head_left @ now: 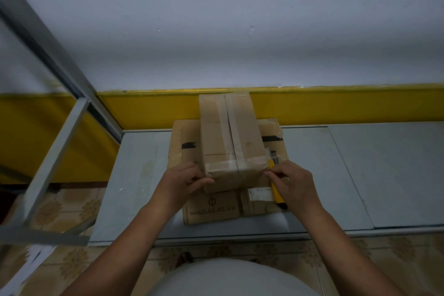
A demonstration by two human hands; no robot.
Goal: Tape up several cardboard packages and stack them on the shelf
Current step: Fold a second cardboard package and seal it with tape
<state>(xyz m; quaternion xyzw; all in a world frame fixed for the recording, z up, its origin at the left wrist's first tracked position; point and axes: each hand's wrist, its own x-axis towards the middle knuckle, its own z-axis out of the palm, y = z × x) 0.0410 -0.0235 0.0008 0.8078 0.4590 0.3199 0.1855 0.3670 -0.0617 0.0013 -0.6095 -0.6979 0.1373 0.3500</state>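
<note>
Right, both hands are down on the small box (230, 132), which sits on top of a wider flat carton (211, 209) on the grey shelf (360, 175); the left hand (183, 181) is wrapped round the box's near left corner, fingers curled on the side and thumb laid across the front face, and I read that as a brace so the box cannot slide while the other side is worked; between the two hands a band of clear tape (233, 163) runs across the near end of the lid, crossing the long strip that closes the centre seam; the right hand (292, 182) is at the opposite corner, fingertips pinched on what looks like the tape's loose end, with a yellow cutter (276, 196) clasped along the palm (its tip pokes out beyond the fingers, its butt shows below the heel of the hand); carrying the cutter there makes sense, since the tape can be pulled taut and cut without a change of grip; whether the blade is out I cannot tell; beyond the fingertips the box runs away toward the wall; my judgement: the cross band is nearly done, a cut and a smoothing press come next, and this box is already on the shelf where it belongs.
</note>
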